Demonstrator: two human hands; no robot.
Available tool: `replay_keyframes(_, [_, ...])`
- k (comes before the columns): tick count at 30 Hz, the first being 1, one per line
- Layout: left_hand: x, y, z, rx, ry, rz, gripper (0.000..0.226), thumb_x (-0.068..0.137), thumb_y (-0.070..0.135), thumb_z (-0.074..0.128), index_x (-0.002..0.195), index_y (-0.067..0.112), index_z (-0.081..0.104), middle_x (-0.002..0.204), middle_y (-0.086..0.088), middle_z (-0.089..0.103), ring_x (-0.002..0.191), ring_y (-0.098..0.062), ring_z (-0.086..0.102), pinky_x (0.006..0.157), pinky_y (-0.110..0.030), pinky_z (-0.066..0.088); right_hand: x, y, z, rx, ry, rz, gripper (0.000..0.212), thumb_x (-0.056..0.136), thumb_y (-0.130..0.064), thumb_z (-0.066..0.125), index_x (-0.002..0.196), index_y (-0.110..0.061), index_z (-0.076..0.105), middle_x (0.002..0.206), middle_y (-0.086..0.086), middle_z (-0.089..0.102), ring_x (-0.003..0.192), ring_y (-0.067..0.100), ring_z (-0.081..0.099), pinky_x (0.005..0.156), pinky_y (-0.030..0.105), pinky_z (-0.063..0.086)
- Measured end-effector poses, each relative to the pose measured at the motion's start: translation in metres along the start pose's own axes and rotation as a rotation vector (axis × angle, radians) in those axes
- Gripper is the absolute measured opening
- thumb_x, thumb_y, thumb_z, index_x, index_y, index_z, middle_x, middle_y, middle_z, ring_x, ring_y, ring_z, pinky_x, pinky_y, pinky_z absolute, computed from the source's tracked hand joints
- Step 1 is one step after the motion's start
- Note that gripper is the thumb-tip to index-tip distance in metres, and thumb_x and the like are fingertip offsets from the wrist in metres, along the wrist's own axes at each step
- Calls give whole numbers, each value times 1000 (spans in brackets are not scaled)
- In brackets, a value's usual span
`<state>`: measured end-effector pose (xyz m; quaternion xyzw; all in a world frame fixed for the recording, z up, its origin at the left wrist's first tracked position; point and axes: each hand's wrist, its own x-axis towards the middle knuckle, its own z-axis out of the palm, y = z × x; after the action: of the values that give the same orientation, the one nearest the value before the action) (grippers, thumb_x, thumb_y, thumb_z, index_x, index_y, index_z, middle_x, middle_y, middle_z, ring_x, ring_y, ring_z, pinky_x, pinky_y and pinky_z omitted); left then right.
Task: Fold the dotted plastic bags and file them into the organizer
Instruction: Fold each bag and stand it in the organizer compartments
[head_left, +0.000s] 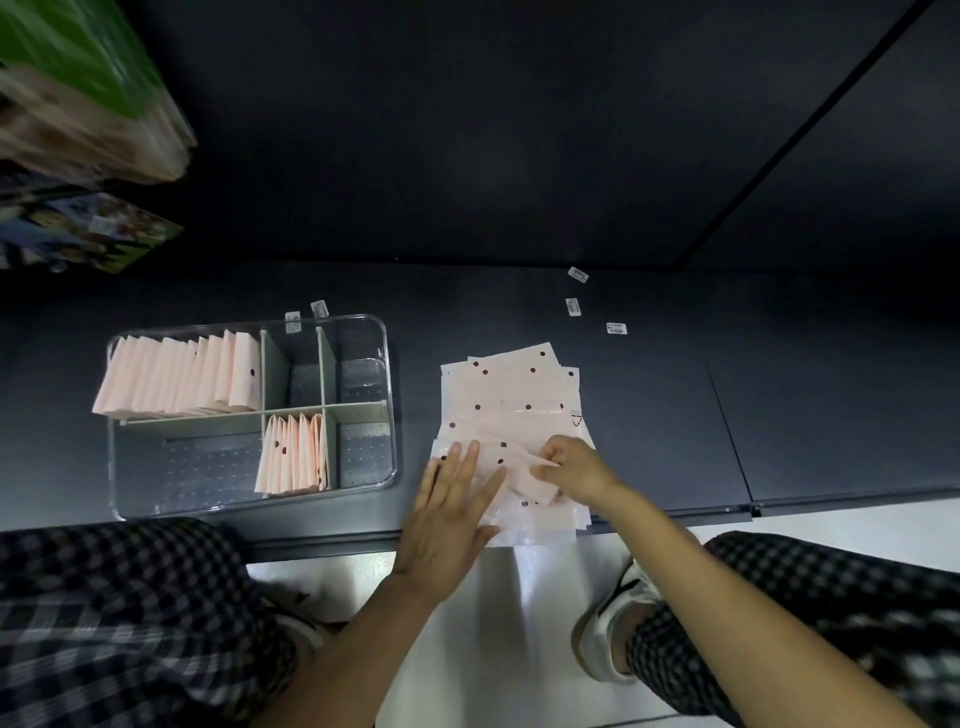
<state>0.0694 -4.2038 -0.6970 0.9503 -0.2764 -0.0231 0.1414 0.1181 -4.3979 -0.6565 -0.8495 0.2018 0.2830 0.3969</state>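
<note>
A loose stack of pink plastic bags with dark dots (511, 400) lies flat on the dark shelf, right of centre. My left hand (452, 512) presses flat on the near left part of the top bag, fingers straight. My right hand (574, 467) pinches a folded edge of that bag and holds it over the middle. A clear plastic organizer (382, 332) with white dividers stands to the left. Several folded bags (179, 376) stand in its far left compartment, and several more (293, 454) stand in a near middle compartment.
Small white barcode labels (572, 306) lie on the shelf behind the stack and near the organizer's far rim. Coloured packages (88, 88) hang at the upper left. My checked trouser legs and a white shoe (605, 623) are below the shelf edge.
</note>
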Motion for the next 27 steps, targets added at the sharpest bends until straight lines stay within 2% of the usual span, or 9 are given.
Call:
replay_keyframes(3, [-2,6,-1,30,28,15,78,69,40,79,138,19,48,147,-9,39,135,-29,38,108,-53,32,-20,13,19,318,65,160,26,87,-3,61,67,-14,49,77,8,54,72,22,54,64,31,48])
replay_keyframes(6, [-2,5,-5,14,41,44,82,66,35,82,138,16,47,148,-6,39,136,-27,36,113,-52,23,-39,21,38,802,49,370,17,89,-2,59,75,-10,54,77,6,59,69,17,56,61,25,48])
replay_keyframes(9, [-5,3,-3,-12,15,125,81,64,29,85,135,13,51,146,-6,42,134,-26,40,114,-43,19,-52,25,49,1042,28,450,12,90,-1,58,81,-9,56,80,5,63,69,14,58,49,19,49])
replay_keyframes(14, [-9,5,2,-88,2,146,66,62,26,88,120,7,64,126,-7,62,115,-20,60,93,-39,51,-64,27,62,1194,-12,484,11,89,0,59,82,-8,56,72,4,68,62,12,64,48,19,50])
replay_keyframes(18, [-11,1,4,-177,23,108,52,49,18,93,97,11,75,100,-3,72,85,-17,70,69,-25,57,-69,29,66,1024,-109,479,4,91,-11,60,89,-9,56,83,7,65,72,18,62,59,23,51])
replay_keyframes(20, [-12,-1,6,-200,32,111,48,48,11,92,93,11,75,95,-2,72,81,-17,70,66,-22,56,-69,31,59,771,-127,412,16,97,-22,50,93,-8,59,78,7,65,67,20,63,57,23,50])
replay_keyframes(22, [-12,0,7,-263,29,63,34,63,11,84,94,17,74,95,3,70,85,-15,68,70,-19,55,-62,38,47,375,40,219,24,99,-17,42,94,-5,62,78,8,66,69,24,64,62,27,50])
replay_keyframes(24, [-14,-1,11,-386,31,-60,15,85,28,66,99,33,68,101,17,64,98,-7,61,80,-14,48,-54,47,36,45,238,-54,21,91,1,45,100,-6,63,96,5,66,88,24,60,77,20,46])
replay_keyframes(27, [-17,1,16,-384,-3,-47,24,93,12,53,113,17,67,117,4,61,106,-14,57,89,-15,41,-45,50,34,-268,60,-370,51,83,4,56,127,-22,54,127,-7,54,111,12,40,89,10,31])
